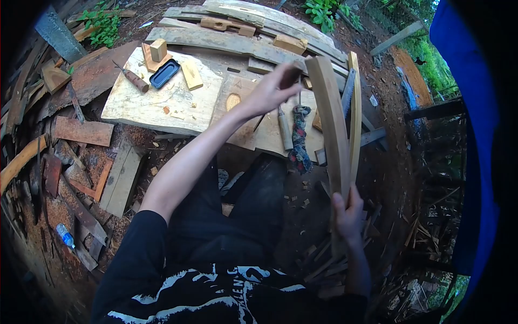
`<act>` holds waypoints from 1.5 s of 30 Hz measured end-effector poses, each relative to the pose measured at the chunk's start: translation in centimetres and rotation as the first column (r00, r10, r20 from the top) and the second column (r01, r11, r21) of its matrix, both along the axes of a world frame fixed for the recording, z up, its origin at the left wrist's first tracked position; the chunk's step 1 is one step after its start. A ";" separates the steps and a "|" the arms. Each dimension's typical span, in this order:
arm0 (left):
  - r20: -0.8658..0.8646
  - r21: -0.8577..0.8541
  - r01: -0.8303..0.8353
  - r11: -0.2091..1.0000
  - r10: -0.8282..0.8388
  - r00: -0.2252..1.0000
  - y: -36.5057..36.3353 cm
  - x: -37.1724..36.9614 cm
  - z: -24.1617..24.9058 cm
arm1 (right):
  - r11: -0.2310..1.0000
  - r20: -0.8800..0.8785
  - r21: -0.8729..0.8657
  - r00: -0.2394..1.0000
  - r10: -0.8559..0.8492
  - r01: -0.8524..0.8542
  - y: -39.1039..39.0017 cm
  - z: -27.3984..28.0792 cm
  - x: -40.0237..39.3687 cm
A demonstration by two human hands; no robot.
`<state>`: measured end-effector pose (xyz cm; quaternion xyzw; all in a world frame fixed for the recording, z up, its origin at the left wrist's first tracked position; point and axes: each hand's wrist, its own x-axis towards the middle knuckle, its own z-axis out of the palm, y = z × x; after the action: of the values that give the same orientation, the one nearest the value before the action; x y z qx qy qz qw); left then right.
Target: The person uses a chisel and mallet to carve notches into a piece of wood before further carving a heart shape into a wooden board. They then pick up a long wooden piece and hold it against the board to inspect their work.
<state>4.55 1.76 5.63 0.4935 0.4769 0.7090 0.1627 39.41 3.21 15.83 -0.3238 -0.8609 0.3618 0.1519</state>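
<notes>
My right hand [348, 213] grips the near end of a long curved wooden slat [330, 116] that stands tilted away from me, with a second thinner slat [354, 124] close behind it. My left hand [272, 86] reaches forward to the slat's far top end, fingers curled near its tip; whether it touches the wood is unclear. Below that hand, a wood-handled tool [284, 129] and a tool wrapped in patterned cloth [298, 137] lie on a pale board [162, 102].
On the boards lie a dark blue tray [164, 73], small wood blocks [158, 49] and a chisel [132, 78]. Planks [226, 40] stretch across the back. Scrap wood, shavings and a plastic bottle [65, 236] litter the ground at left. Blue fabric [464, 135] fills the right edge.
</notes>
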 end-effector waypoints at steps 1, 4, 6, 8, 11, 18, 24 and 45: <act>-0.001 -0.002 0.000 1.000 0.000 1.000 -0.6 -0.7 -0.3 | 0.999 -0.055 -0.030 0.998 0.010 -0.012 -0.5 -1.5 1.0; 0.130 -0.221 -0.221 0.950 0.253 0.959 -3.4 -2.0 0.0 | 0.991 0.083 -0.122 0.994 0.070 -0.059 -2.6 -4.8 3.2; 0.376 -0.100 -0.303 0.948 0.318 0.871 -5.3 -1.7 0.1 | 0.988 0.250 -0.139 0.963 0.097 -0.063 -4.2 -6.2 3.8; 0.411 -0.040 -0.363 0.931 0.347 0.843 -6.6 -2.3 -0.4 | 0.983 0.332 -0.173 0.937 0.109 -0.053 -5.2 -8.3 4.7; 0.450 0.024 -0.427 0.904 0.371 0.812 -7.6 -1.6 -0.1 | 0.985 0.438 -0.166 0.892 0.114 -0.044 -6.6 -10.2 5.5; 0.438 -0.074 -0.370 0.926 0.363 0.822 -7.0 -2.1 -0.5 | 0.960 0.357 -0.254 0.934 -0.018 0.115 -7.2 -12.0 4.7; 0.438 -0.072 -0.393 0.917 0.383 0.813 -3.1 -3.3 0.5 | 0.966 0.300 -0.236 0.953 -0.032 0.106 -7.2 -12.6 3.4; 0.125 -0.161 -0.101 0.982 0.121 0.985 -0.9 -1.8 1.0 | 0.942 0.339 -0.301 0.940 -0.037 0.146 -8.2 -12.5 2.9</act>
<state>2.77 0.89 6.65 0.4032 0.5451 0.7095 0.1922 42.26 -4.98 3.29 -0.4400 -0.7872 0.4309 -0.0318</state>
